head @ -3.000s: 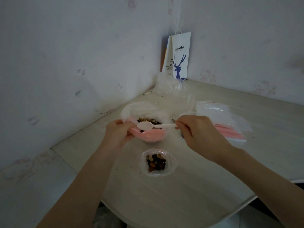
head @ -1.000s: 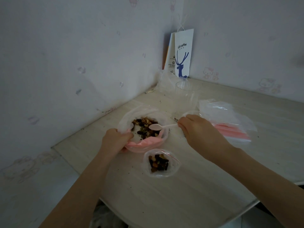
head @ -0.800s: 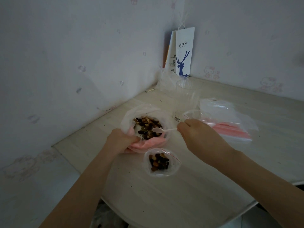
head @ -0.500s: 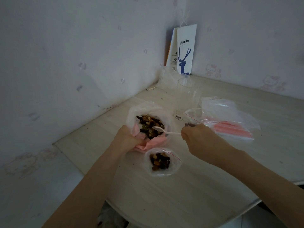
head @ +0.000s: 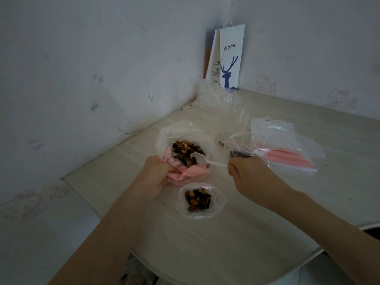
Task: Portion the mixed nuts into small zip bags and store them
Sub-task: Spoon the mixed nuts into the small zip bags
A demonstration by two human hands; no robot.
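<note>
A pale table [head: 236,239] sits in a corner between wallpapered walls, with a paper coffee bag [head: 231,58] at the back and a clear cup [head: 234,118] in front of it. The left hand [head: 156,175] clutches the bunched edge of the big bag [head: 181,130] of mixed nuts [head: 185,151]. The right hand [head: 248,173] pinches a white spoon [head: 198,157], whose bowl rests on those nuts. A small zip bag [head: 200,200] holding nuts lies just in front of the big bag. A second zip bag [head: 242,142], seemingly holding a few nuts, sits behind the right hand.
</note>
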